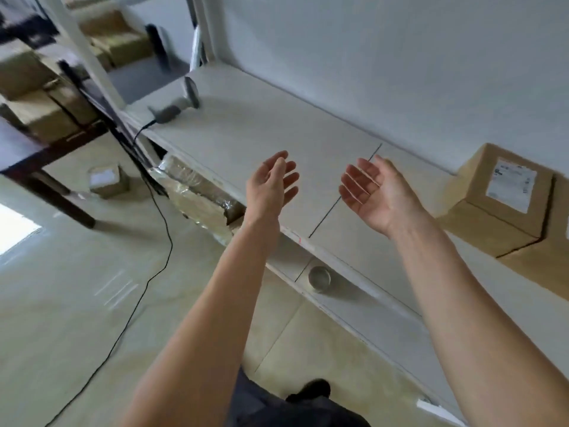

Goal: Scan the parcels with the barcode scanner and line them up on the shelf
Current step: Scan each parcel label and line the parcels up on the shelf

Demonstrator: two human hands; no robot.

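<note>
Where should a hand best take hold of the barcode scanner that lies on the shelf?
Probably by the grey handle of the barcode scanner, coming from above and from the shelf front. It lies on its side, the handle end with the cable points toward the edge, and both hands are empty.

Both forearms are bare from the lower edge of the view up to the wrists, with no sleeve, watch, ring or glove showing on either. The left hand [272, 184] and right hand [374, 195] are bare too. Below, between the arms, are dark trousers [261, 405] and the toe of a black shoe [314, 389].
</note>
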